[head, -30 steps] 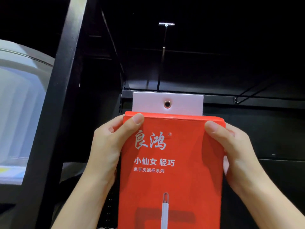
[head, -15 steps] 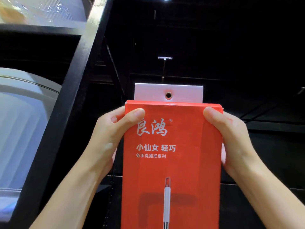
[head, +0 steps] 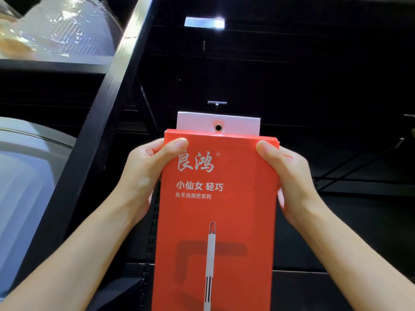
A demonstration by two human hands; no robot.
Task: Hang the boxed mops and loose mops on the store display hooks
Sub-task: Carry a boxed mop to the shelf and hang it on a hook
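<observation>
Both hands, left (head: pixel 143 176) and right (head: pixel 289 178), grip clamped on red mop box (head: pixel 215 221); black display rack (head: pixel 292 75), hook (head: pixel 217 103) above; wrapped goods (head: pixel 56 30) left.

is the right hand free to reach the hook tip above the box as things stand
Probably not. The right hand grips the red mop box by its right edge and the left hand grips the other. The hook tip just above the white tab is unobstructed.

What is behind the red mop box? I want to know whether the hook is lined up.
Above the red mop box a hook tip shows against the dark rack, over the white tab. The box hides the rack behind it.
</observation>
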